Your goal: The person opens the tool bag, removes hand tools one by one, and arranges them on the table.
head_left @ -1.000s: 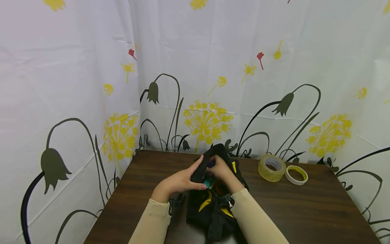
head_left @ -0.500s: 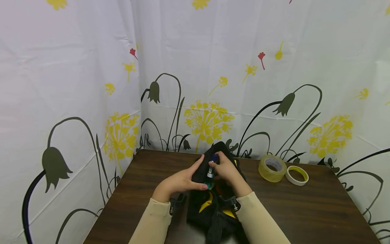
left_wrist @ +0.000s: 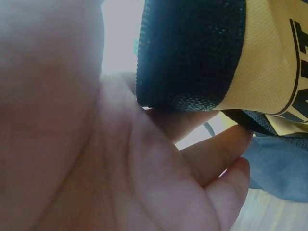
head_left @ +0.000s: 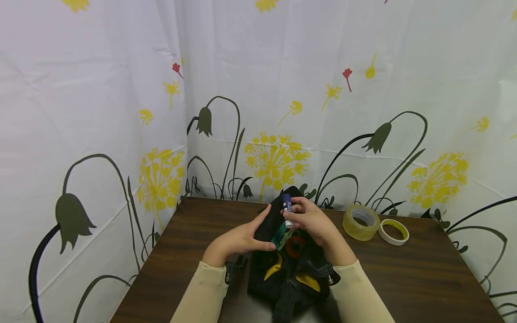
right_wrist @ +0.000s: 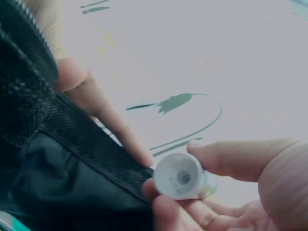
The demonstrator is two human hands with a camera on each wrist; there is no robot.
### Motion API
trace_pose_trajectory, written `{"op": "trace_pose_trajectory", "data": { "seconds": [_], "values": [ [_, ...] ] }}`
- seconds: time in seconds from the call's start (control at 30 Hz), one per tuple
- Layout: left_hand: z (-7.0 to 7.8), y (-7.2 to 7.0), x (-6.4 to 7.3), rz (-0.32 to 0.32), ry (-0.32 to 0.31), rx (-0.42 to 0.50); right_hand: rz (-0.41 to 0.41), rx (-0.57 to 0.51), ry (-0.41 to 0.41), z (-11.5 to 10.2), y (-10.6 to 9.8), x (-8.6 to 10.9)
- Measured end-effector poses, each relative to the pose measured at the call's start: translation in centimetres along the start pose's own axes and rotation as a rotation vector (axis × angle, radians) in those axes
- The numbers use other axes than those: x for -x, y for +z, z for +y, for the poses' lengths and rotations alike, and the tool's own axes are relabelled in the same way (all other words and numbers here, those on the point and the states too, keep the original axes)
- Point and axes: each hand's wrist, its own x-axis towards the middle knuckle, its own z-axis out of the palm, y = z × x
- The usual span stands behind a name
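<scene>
Glue stick point(head_left: 288, 210), pinched by your right hand point(head_left: 313, 220), now sits higher than a moment ago, above the open bag point(head_left: 263, 286), so extraction looks nearly done, while your left hand point(head_left: 239, 242) spreads wide against its edge.

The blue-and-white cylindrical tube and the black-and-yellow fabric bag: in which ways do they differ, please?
Size: the tube is small, but the bag is much larger.
Material: the tube looks like smooth, hard plastic, while the bag looks like woven fabric.
Position: the tube is held nearly upright in the right hand; the bag rests on the brown table.
Shared: both are touched, the bag by the left hand.
</scene>
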Motion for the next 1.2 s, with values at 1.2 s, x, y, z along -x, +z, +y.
{"op": "trace_pose_trajectory", "data": {
  "seconds": [1.2],
  "values": [
    [-0.1, 0.3, -0.3, 0.002, -0.011, -0.007, 0.656, 0.148, -0.036, 11.9, -8.8, 5.6]
  ]
}}
